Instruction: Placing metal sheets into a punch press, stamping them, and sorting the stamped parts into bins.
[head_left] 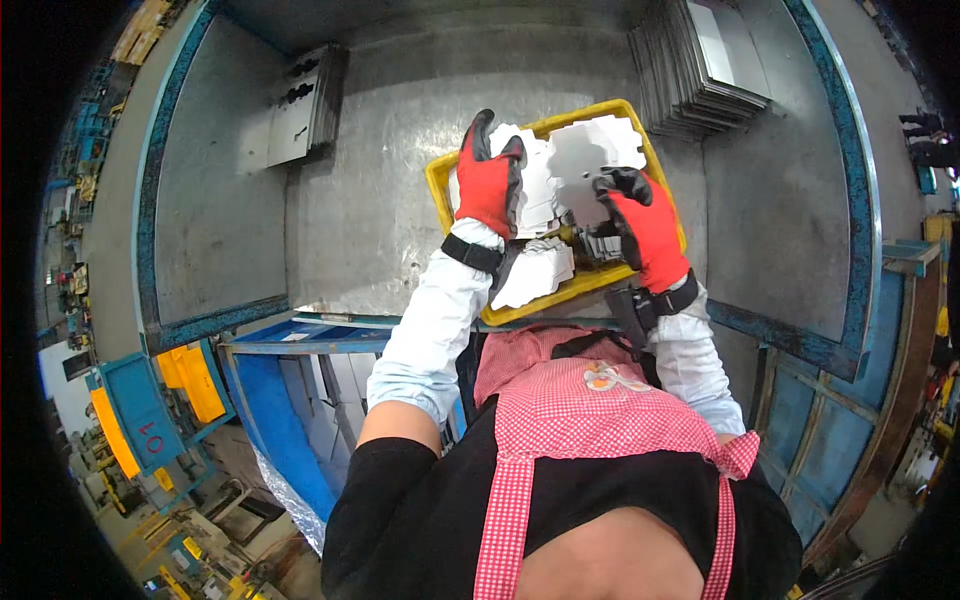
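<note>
Pink apron [590, 425] closest; L hand [489, 182] part-open by wht plates [538, 192], R hand [643, 222] curled at gry plate [577, 172], grip unclear.

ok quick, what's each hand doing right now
Left hand: open, fingers apart, at the pale flat pieces.
Right hand: fingers curled at the pieces; whether it grips one cannot be told.

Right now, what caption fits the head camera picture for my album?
Red-and-black gloved left hand and right hand at a yellow crate of notched metal sheets.
</note>
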